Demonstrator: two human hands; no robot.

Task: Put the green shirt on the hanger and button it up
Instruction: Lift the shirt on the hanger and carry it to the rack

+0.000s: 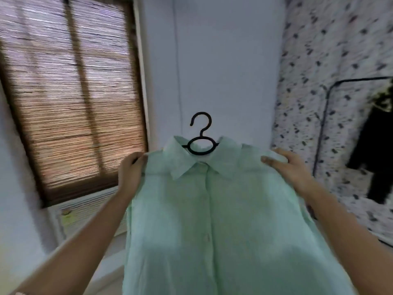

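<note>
A pale green shirt (212, 209) hangs on a black hanger (201, 135), held up in front of a white wall. The hanger's hook and ring stand out above the collar; its arms are hidden inside the shirt. The front placket looks closed, with buttons showing down the middle. My left hand (129, 173) grips the shirt's left shoulder, fingers curled round the edge. My right hand (287, 169) holds the right shoulder, thumb on the front and fingers over the top.
A window with a brown slatted blind (70, 99) fills the left. A white unit (85, 209) sits under it. At right, a patterned fabric wardrobe (331, 71) with a black frame stands open, and a dark garment (380, 158) hangs inside.
</note>
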